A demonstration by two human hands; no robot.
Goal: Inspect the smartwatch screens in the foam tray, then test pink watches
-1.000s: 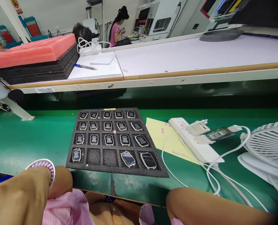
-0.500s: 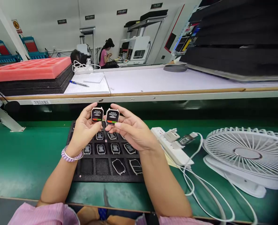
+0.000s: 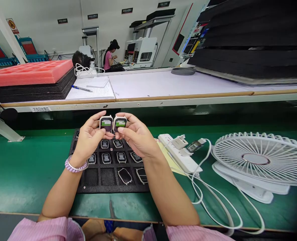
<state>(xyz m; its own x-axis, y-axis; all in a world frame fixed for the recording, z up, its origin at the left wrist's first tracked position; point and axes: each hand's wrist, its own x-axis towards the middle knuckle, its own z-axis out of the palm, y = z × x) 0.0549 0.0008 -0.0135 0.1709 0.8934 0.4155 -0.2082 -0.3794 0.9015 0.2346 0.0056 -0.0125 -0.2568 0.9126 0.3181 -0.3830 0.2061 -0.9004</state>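
Observation:
My left hand (image 3: 89, 139) is closed on a small watch body (image 3: 106, 123) whose lit screen shows a green band. My right hand (image 3: 135, 137) grips a second watch body (image 3: 120, 123) with the same green screen. Both are held side by side, touching, above the far half of a black foam tray (image 3: 105, 177). The tray holds several more watch bodies in square pockets; two (image 3: 124, 175) in the near row lie with dark screens. A purple coil band sits on my left wrist.
The tray lies on a green belt (image 3: 25, 167). To the right are a yellow sheet, a white power strip (image 3: 181, 157) with plugs and looping white cables, and a white fan (image 3: 259, 160). Behind is a white shelf with a pen, notebook, pink and black foam stacks; a person sits far back.
One second ago my hands were low at the frame's bottom. They rose holding two watch bodies over the tray. Since half a second ago the screens changed from dark with red-green bars to green.

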